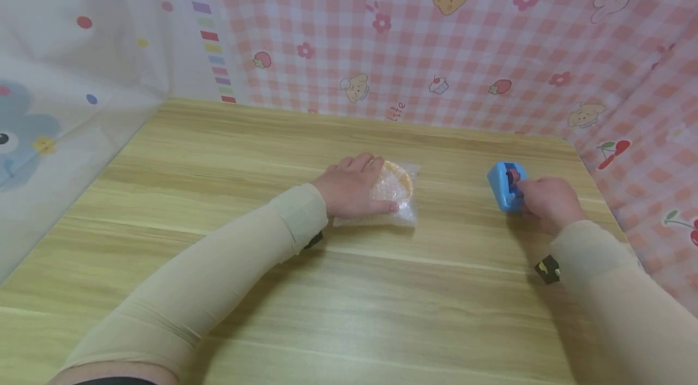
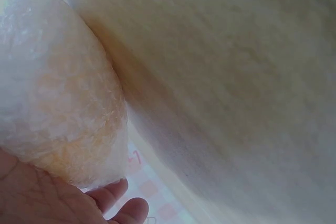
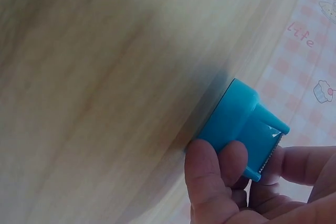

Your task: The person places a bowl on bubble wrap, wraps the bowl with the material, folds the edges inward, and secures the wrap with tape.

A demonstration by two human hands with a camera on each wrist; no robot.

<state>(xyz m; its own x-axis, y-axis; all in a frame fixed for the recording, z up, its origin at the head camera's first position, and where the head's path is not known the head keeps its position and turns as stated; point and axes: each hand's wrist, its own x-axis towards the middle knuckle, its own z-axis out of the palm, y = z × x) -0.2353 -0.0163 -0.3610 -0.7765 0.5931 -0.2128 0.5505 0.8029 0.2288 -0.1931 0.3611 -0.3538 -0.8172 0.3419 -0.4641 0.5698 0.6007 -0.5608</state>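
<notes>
A bubble-wrapped package (image 1: 402, 191) with a round orange-yellow rim showing through lies on the wooden table. My left hand (image 1: 351, 190) rests over its left part, fingers reaching across the far side and thumb extended along the near side. In the left wrist view, the palm (image 2: 47, 198) is against the wrapped package (image 2: 63, 87) and two fingertips stick out past it. To the right, my right hand (image 1: 553, 200) grips a small blue tape dispenser (image 1: 497, 188). Its toothed cutting edge faces the fingers of this hand (image 3: 210, 182) in the right wrist view. The dispenser's tape is hard to make out.
The table (image 1: 338, 312) has a light wood grain. A pink checked cloth (image 1: 338, 21) with cartoon prints hangs along its back and right side. White sheeting (image 1: 120, 39) with coloured dots stands at the left.
</notes>
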